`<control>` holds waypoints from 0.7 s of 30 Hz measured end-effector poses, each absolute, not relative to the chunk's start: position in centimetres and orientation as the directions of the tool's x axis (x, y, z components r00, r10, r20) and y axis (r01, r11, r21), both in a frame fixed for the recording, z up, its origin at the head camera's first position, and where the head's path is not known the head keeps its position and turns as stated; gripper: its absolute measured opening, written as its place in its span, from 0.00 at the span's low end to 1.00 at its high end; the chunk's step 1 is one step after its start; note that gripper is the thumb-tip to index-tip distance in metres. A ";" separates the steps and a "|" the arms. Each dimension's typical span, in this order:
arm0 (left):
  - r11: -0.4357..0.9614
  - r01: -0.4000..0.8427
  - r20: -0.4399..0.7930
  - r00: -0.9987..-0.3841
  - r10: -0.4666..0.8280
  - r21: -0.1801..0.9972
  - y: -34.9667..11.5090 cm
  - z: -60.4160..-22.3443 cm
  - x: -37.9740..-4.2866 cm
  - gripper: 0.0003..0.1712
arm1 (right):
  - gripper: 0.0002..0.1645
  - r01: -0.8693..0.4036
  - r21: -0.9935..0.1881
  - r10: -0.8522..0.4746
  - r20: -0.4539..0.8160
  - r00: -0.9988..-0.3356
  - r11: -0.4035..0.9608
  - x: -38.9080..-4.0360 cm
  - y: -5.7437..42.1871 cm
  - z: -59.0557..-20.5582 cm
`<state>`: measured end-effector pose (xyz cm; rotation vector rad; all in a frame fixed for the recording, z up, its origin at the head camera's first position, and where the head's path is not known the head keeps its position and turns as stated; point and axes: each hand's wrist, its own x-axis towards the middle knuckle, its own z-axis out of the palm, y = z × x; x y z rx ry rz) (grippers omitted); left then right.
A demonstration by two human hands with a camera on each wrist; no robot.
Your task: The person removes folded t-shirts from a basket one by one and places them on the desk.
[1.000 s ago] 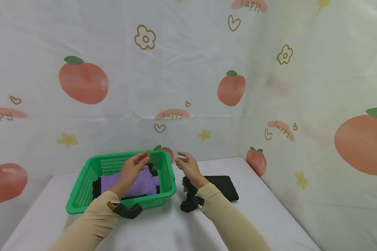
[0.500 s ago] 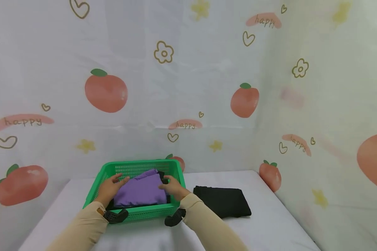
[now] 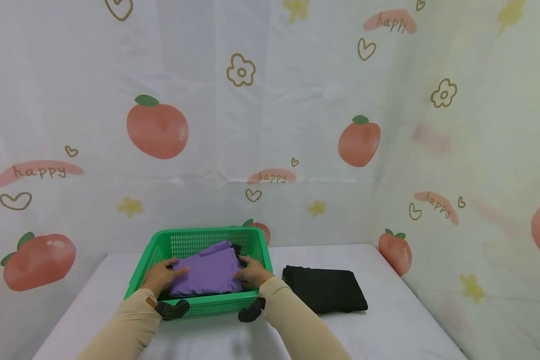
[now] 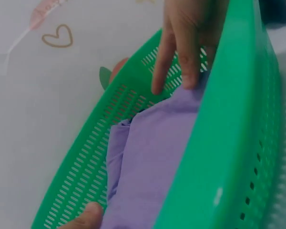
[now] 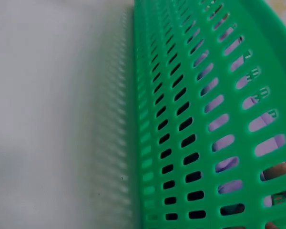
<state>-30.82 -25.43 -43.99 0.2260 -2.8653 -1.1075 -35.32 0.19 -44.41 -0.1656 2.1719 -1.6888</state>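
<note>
Purple cloth (image 3: pixel 207 274) lies between my left hand (image 3: pixel 160 276) and right hand (image 3: pixel 254 273), inside the green basket (image 3: pixel 216 299) below my wrists; both hands' fingers are spread, unclenched. I'd judge light, even pressure from both sides best for its folds.

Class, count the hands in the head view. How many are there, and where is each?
2. The left hand is at the left end of the purple cloth; the right hand is at its right end. Both are at the green basket. No others show.
</note>
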 end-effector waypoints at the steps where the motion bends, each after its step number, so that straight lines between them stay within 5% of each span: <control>1: 0.713 -0.108 -0.003 -0.989 -0.146 0.692 -25.3 -44.1 -31.0 0.39 | 0.44 0.132 -0.948 -0.314 -0.224 -0.923 0.290 -35.3 0.3 -44.5; 9: 0.586 -0.129 -0.094 -0.992 -0.090 0.800 -24.9 -44.9 -31.4 0.39 | 0.36 -0.141 -0.731 -0.241 -0.033 -0.970 0.668 -35.5 -1.0 -45.1; 21: 0.691 -0.050 -0.016 -0.998 -0.056 0.721 -25.5 -44.8 -32.0 0.38 | 0.37 -0.051 -0.889 -0.233 -0.064 -0.971 0.455 -36.5 -0.9 -45.6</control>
